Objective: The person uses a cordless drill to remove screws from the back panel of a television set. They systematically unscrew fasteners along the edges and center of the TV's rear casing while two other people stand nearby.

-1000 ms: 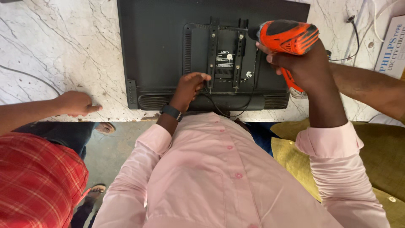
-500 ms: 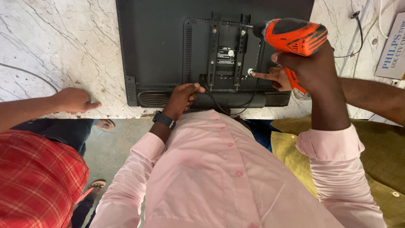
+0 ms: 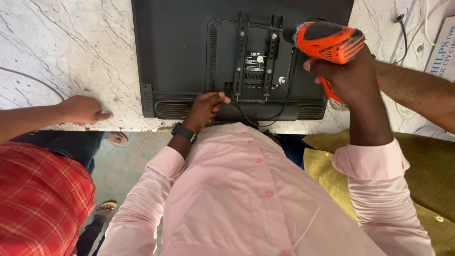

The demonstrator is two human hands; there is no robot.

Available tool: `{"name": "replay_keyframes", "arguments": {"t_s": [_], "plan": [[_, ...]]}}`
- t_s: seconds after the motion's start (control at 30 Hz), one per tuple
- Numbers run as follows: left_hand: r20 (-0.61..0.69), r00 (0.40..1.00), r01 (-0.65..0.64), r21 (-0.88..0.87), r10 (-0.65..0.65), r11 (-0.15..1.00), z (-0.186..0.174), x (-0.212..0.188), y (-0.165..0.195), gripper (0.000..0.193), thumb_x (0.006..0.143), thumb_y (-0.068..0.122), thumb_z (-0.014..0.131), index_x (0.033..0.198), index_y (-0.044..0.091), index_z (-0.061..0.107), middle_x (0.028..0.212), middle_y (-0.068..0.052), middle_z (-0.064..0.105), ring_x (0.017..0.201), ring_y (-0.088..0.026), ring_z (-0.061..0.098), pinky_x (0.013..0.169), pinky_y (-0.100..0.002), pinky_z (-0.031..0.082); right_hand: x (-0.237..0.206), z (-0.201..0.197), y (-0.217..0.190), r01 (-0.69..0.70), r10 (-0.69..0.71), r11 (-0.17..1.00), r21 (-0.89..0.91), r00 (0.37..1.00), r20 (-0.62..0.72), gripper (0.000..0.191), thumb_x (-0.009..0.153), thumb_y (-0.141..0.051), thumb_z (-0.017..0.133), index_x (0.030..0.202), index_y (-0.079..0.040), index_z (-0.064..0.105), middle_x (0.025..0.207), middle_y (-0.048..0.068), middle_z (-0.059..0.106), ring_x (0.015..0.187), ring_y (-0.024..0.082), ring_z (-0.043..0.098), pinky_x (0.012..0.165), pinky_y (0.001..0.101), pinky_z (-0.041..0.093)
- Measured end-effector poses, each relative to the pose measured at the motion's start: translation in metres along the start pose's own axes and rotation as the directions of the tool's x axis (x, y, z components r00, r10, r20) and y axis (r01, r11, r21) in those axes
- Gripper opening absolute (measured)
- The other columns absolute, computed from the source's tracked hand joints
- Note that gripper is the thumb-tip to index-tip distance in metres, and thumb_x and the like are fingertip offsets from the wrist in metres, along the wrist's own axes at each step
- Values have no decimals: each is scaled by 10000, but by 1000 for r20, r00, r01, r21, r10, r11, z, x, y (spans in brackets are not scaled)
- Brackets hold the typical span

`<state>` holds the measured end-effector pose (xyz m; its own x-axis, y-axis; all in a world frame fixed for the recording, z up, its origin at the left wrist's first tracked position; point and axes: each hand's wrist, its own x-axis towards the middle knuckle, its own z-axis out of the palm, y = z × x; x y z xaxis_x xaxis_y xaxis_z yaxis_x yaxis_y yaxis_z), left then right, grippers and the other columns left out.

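A black flat-screen TV (image 3: 180,52) lies face down on a white marble table (image 3: 71,52), with a black metal mounting bracket (image 3: 242,47) on its back. My right hand (image 3: 353,78) grips an orange power drill (image 3: 329,40) whose bit points left at the bracket's top right. My left hand (image 3: 204,108), with a black watch on its wrist, rests at the TV's lower edge. Its fingertips are pinched together beside a black cable (image 3: 246,118). Whether they hold anything is hidden.
Another person in a red plaid shirt (image 3: 42,199) rests a hand (image 3: 83,109) on the table edge at left. A second person's bare forearm (image 3: 417,90) reaches in from the right behind my drill hand. Cables (image 3: 403,28) and a white box (image 3: 443,47) lie at the far right. An olive cushion (image 3: 426,170) sits below.
My left hand slid down from the bracket to the TV's lower edge. A finger that pointed at the bracket from the right has gone. The drill has barely moved.
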<state>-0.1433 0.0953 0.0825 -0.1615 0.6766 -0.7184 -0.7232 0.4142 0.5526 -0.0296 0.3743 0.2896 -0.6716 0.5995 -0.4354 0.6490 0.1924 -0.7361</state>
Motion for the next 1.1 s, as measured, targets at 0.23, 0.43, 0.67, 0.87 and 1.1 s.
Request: {"name": "replay_keyframes", "arguments": {"t_s": [0.23,0.43,0.67,0.87,1.1], "plan": [[7,1000,2,-24,-2,1000,-2,1,-3,337,1006,358,566,974,68,737,570,92,400,449,-27,302,394,-222,250,-3,4,-6,-36,35,996,79,999,19,352,869,39,757,1204,-11,660,850,36,686,677,117,636,572,278,504],[22,1000,-3,-47,4,999,-3,4,-5,333,1006,349,572,975,61,735,569,90,407,445,-25,312,389,-221,254,-6,6,-11,-53,48,995,-83,997,-61,336,858,6,775,1174,-11,664,848,30,679,646,116,617,552,283,490],[18,1000,-10,-33,10,999,-5,4,-6,337,1009,345,567,965,59,738,561,90,413,432,-22,315,377,-220,262,-8,8,-13,3,-4,1000,-16,998,-62,412,836,-8,786,1226,-44,657,911,17,707,691,93,649,606,264,528],[33,999,-5,-40,6,999,-5,4,-4,339,1009,348,562,958,58,731,563,90,414,432,-24,317,378,-221,264,-9,8,-15,-17,14,997,-75,999,-51,421,835,-11,796,1234,-49,665,911,14,702,686,96,644,603,262,512],[8,1000,5,-20,-5,1000,-5,5,-5,347,1002,354,568,963,53,736,560,88,407,430,-24,312,375,-219,261,-9,9,-15,0,-5,996,-93,998,-57,418,838,-17,800,1230,-48,661,904,17,709,686,90,639,610,256,505]]}}
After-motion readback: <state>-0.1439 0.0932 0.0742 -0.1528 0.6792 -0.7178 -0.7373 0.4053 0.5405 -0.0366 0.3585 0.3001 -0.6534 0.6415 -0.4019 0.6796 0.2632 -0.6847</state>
